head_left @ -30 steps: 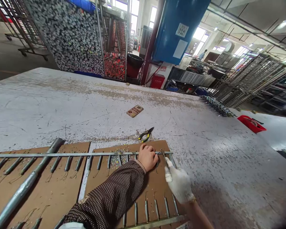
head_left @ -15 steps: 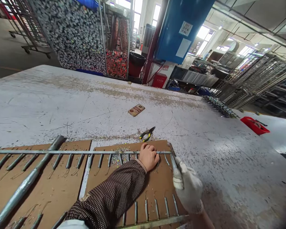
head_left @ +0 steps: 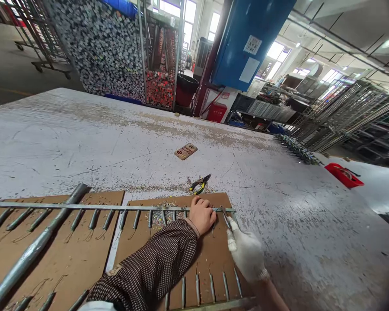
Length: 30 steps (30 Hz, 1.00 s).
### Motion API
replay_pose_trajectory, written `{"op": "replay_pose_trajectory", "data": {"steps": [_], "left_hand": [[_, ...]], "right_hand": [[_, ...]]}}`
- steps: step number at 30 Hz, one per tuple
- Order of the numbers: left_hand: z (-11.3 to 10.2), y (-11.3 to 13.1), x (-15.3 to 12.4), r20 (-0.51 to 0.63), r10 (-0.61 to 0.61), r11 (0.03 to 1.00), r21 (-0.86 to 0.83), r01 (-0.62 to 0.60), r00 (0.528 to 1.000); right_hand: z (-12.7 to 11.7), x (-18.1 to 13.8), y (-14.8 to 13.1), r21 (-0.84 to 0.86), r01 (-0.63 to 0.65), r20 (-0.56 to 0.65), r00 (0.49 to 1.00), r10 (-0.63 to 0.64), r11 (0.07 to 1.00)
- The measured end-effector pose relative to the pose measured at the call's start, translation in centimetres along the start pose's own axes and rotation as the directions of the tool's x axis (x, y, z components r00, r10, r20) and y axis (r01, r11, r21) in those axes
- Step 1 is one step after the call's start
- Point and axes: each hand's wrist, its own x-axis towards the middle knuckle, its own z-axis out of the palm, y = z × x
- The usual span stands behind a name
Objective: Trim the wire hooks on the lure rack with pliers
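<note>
My left hand (head_left: 201,214), bare with a checked sleeve, presses down on a long thin metal bar (head_left: 84,207) that lies across brown cardboard sheets (head_left: 210,255). Several grey hooked rods (head_left: 136,219) hang from the bar. My right hand (head_left: 245,250) wears a white glove and pinches one hooked rod (head_left: 226,218) at the bar's right end, next to my left fingers.
Yellow-handled pliers (head_left: 199,183) lie just beyond the cardboard, a small brown card (head_left: 186,151) farther out on the big grey table (head_left: 278,207). A thick grey pipe (head_left: 35,250) crosses the left sheet. A second row of rods (head_left: 210,287) lies near me. Red tray (head_left: 343,175) at right.
My right hand pulled a rod away to the lower right, then came back to the bar's right end. My left hand stayed on the bar.
</note>
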Motion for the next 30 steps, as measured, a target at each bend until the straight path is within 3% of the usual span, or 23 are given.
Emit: {"op": "replay_pose_trajectory", "data": {"steps": [5,10,14,19,24,27,30], "left_hand": [[0.0,0.0,-0.1,0.001,0.005,1.0,0.015,-0.005,1.0],[0.0,-0.1,-0.1,0.004,0.016,1.0,0.022,-0.016,1.0],[0.0,0.0,-0.1,0.011,0.012,0.999,0.029,-0.013,1.0],[0.2,-0.1,0.0,0.006,0.011,0.999,0.031,-0.012,1.0],[0.4,-0.2,-0.1,-0.025,0.012,1.0,0.026,-0.012,1.0],[0.4,-0.1,-0.1,-0.034,0.014,1.0,0.028,-0.013,0.999],[0.3,-0.1,-0.1,-0.031,0.026,0.999,0.027,-0.026,0.999]], "right_hand": [[-0.7,0.1,-0.1,0.171,0.021,-0.146,0.989,0.004,0.985],[-0.5,0.3,0.0,0.043,-0.037,-0.012,0.999,0.037,0.998],[-0.5,0.1,0.2,0.163,0.031,-0.153,0.988,-0.006,0.986],[-0.1,-0.1,0.2,-0.035,0.029,-0.001,1.0,-0.029,0.999],[-0.2,-0.3,0.3,0.177,0.036,-0.119,0.993,-0.015,0.984],[0.3,-0.5,0.4,0.075,0.057,-0.046,0.997,-0.054,0.996],[0.3,-0.5,0.4,0.026,0.004,-0.003,1.0,-0.004,1.0]]}}
